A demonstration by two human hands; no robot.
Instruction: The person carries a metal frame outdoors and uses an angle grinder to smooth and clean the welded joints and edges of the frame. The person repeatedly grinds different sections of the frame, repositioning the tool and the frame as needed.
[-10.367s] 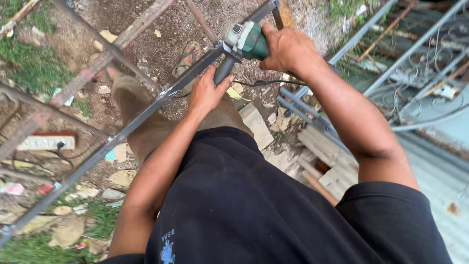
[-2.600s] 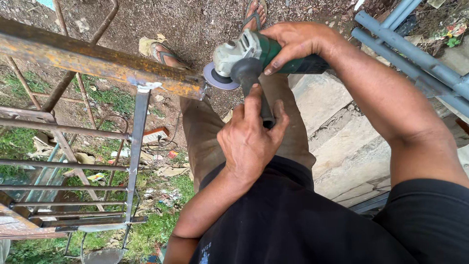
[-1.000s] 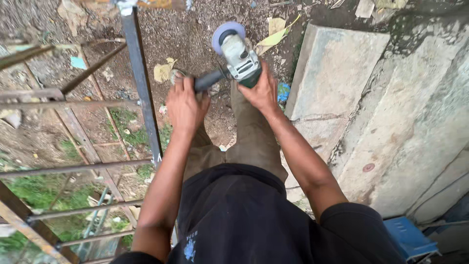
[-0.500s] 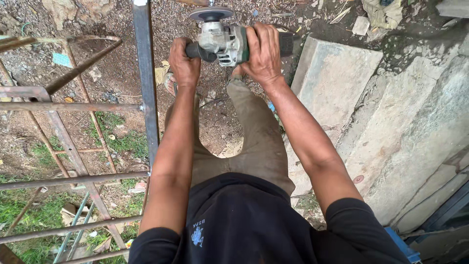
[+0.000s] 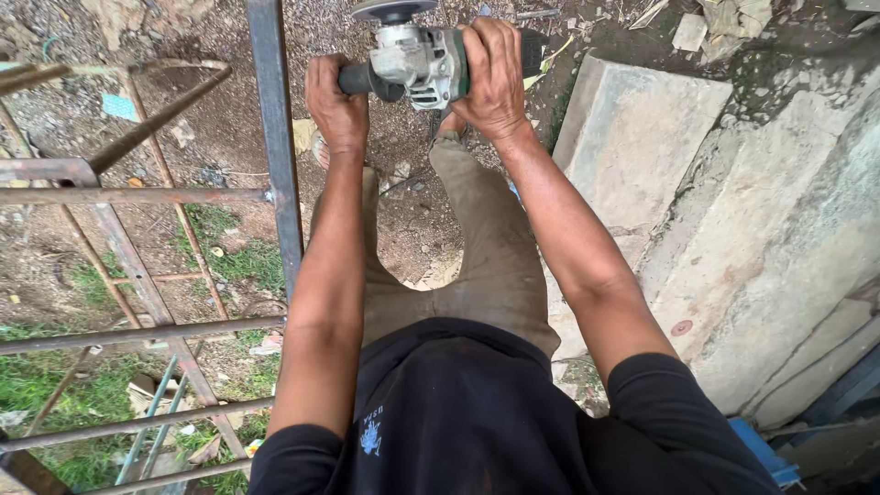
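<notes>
- Both hands are on one grinder (image 5: pixel 417 64), held out in front of the body, over the dirt and above the knees.
- The left hand (image 5: pixel 336 96) is wrapped around the black side handle, fingers closed tight on it.
- The right hand (image 5: pixel 495 78) clamps the green body of the tool, fingers curled over the top – a firm grip, nothing loose.
- The disc (image 5: pixel 392 9) points away from the person at the top edge of view; I see no sparks and it touches no metal, so by my reading no cut is under way at this instant.
- The grey steel bar (image 5: pixel 275 137) stands just left of the left hand, apart from the disc. I can make out no fresh cut or ground patch on it, so how much work is done I cannot tell – whatever grinding the frame needs looks still ahead.
- Count: one grinder, one disc, two hands on it.
- One upright grey bar; joined to it on the left, a rusty frame (image 5: pixel 137 195) with three cross rods I can count, plus thinner bent rods behind them.
- On the right, concrete slabs (image 5: pixel 642 156) lean in a stack – at least three, the rest overlap too much to number.
- One blue object (image 5: pixel 761 454) peeks in at the bottom right corner; what it is, I cannot say.
</notes>
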